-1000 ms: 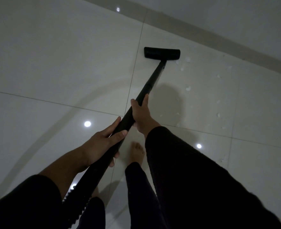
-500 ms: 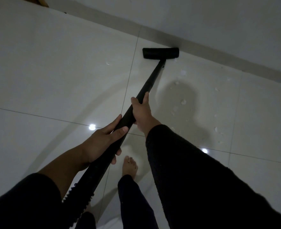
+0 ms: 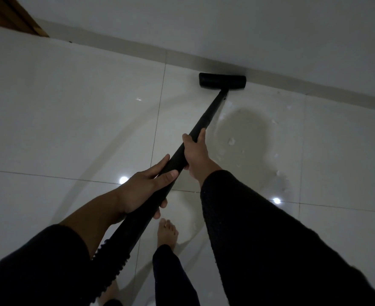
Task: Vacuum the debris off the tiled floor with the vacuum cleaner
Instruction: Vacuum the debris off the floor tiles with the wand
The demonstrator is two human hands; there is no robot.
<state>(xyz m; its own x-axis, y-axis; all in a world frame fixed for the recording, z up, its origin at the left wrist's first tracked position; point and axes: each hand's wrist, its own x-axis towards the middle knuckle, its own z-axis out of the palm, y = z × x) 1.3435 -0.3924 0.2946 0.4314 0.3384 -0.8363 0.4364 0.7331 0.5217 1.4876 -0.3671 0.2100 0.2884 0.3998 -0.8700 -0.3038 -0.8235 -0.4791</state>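
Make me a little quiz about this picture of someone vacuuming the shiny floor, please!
1. True or false: both the left hand and the right hand hold the long black vacuum tube.
2. Where is the wide black floor nozzle? A) beside the bare foot B) right up against the pale skirting strip at the wall C) lifted high in the air
3. Fill in: the small white debris scraps lie on the glossy white tiles to the ______ of the tube.

Key
1. True: each hand wraps round the tube, the right one further down.
2. B
3. Right
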